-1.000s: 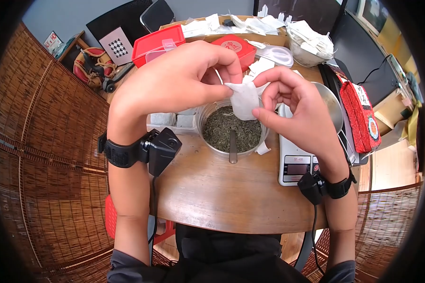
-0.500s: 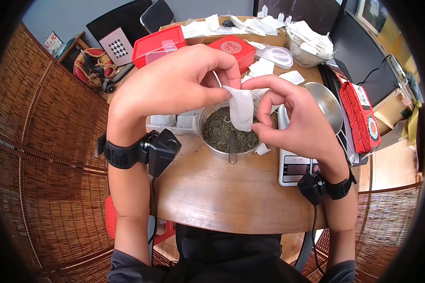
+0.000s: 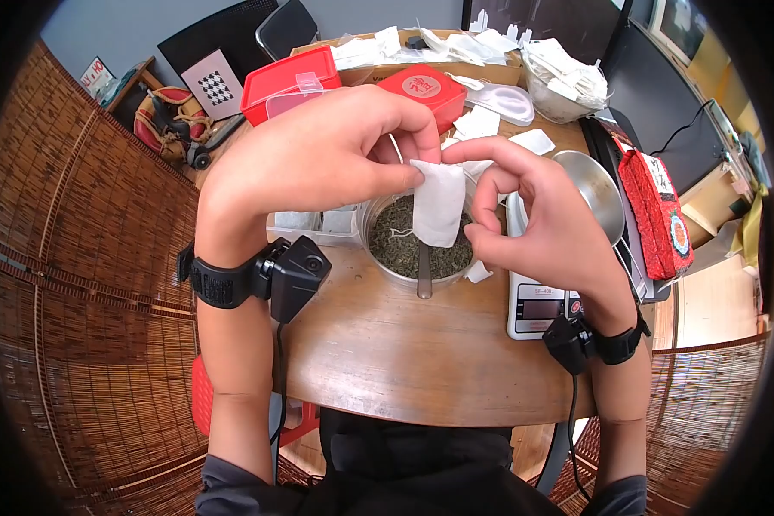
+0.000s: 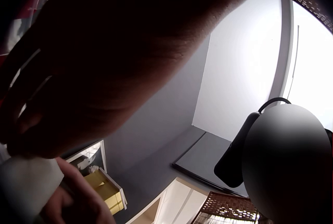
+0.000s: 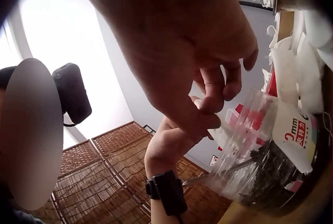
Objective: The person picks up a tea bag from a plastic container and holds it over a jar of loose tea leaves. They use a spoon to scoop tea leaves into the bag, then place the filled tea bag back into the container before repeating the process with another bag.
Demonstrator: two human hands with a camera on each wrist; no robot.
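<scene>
My left hand point(image 3: 335, 142) pinches a small white tea bag point(image 3: 439, 205) by its top left corner, over a clear tub point(image 3: 365, 232) of dried, chopped leaves. Its panel hangs upright, facing the head camera, and a thin string point(image 3: 400, 232) dangles at its left. My right hand point(image 3: 542, 206) has its index fingertip at the bag's top edge and the thumb beside its right edge, the other fingers curled. In the left wrist view the bag point(image 4: 34, 182) is blurred below my fingers. A spoon point(image 3: 424, 271) leans in the tub, partly hidden by the bag.
A kitchen scale point(image 3: 533, 318) stands on the right, with a metal bowl point(image 3: 598, 193) beyond my right hand. On the left, a clear box point(image 3: 340, 236) holds filled pouches. Red boxes point(image 3: 288, 77), a heaped bowl point(image 3: 555, 105) and a red package point(image 3: 658, 211) stand behind and right.
My right index finger has moved left to the top of the tea bag, and the thumb has left its lower edge. The bag has turned flatter toward the camera, its string hanging left.
</scene>
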